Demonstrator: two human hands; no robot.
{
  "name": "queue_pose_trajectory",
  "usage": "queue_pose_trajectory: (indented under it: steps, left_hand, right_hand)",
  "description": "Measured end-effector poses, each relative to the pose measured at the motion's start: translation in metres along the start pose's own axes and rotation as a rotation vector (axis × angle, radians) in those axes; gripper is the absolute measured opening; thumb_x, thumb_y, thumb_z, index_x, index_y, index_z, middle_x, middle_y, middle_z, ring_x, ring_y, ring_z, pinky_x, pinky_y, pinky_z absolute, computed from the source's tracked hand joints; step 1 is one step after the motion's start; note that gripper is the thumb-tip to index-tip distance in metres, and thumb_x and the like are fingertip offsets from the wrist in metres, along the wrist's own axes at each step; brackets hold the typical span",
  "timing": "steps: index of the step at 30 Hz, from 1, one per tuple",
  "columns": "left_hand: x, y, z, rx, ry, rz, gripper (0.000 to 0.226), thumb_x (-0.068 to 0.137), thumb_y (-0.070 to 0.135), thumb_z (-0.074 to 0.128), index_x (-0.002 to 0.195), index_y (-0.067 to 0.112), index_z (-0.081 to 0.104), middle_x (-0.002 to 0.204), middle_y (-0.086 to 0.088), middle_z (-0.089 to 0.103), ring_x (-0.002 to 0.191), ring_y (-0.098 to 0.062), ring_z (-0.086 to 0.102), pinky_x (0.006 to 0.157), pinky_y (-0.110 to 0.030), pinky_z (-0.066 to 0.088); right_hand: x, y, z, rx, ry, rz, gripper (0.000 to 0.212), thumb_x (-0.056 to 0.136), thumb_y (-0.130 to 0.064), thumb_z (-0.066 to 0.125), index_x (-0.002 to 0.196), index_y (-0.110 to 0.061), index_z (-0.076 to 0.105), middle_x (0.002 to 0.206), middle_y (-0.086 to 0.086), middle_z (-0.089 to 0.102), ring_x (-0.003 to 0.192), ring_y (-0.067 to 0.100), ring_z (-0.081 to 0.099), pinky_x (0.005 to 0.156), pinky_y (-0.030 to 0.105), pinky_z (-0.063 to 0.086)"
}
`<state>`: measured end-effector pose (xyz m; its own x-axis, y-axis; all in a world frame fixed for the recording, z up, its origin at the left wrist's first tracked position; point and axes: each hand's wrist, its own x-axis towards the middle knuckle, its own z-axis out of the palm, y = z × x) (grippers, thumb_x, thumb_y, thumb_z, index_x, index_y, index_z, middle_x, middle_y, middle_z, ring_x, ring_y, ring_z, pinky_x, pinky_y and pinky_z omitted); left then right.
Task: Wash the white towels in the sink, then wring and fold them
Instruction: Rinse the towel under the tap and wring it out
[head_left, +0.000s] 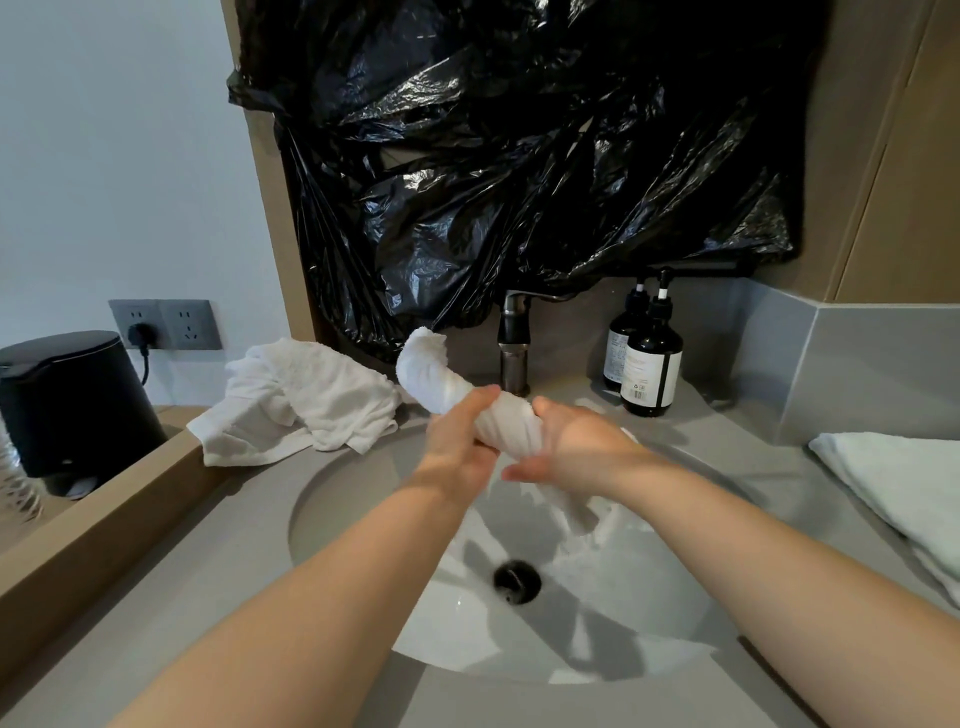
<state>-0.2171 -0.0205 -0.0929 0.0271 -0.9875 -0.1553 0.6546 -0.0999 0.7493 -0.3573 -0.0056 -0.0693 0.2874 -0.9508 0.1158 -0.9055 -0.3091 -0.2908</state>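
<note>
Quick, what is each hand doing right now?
Left hand: closed, gripping the twisted white towel.
Right hand: closed, gripping the same towel above the sink.

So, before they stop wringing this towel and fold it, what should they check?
1. Grip: left hand and right hand both hold the twisted towel: ok.
2. Towel is over the sink, so drips fall inside: ok.
3. Drain uncovered: ok.
4. Faucet off, no stream visible: ok.
5. Towel wrung enough: cannot tell.
6. Bare counter for folding, between the sink and the folded towel: ok.
</note>
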Motion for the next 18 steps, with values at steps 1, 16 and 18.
queue_pose_trajectory:
  steps: [1,16,18]
  left_hand:
    - [-0.001,0.007,-0.002,-0.028,-0.001,-0.011,0.025,0.088,0.008,0.066,0.107,-0.007,0.061,0.1,-0.021,0.068,0.089,-0.027,0.067,0.072,-0.035,0.055]
    - [-0.014,0.032,0.023,-0.355,-0.342,0.045,0.044,0.066,0.005,0.057,0.109,0.012,0.053,0.084,-0.009,0.062,0.095,-0.027,0.059,0.093,-0.042,0.047]
    - [-0.011,0.035,0.021,-0.345,-0.38,0.066,0.048,0.068,0.003,0.058,0.114,0.014,0.055,0.086,-0.008,0.064,0.092,-0.025,0.062,0.087,-0.042,0.053]
  right_hand:
    - [0.001,0.001,-0.005,0.109,-0.082,-0.022,0.067,0.079,-0.06,0.067,0.132,-0.024,0.046,0.122,-0.005,0.055,0.111,0.017,0.055,0.085,0.027,0.043]
    - [-0.007,0.028,0.021,1.598,-0.351,0.194,0.051,0.087,-0.052,0.051,0.121,-0.015,0.06,0.119,0.015,0.067,0.102,0.034,0.067,0.093,0.051,0.049]
    - [-0.009,0.024,0.021,1.632,-0.505,0.123,0.057,0.084,-0.05,0.053,0.13,-0.016,0.057,0.116,0.017,0.068,0.101,0.037,0.066,0.099,0.057,0.043]
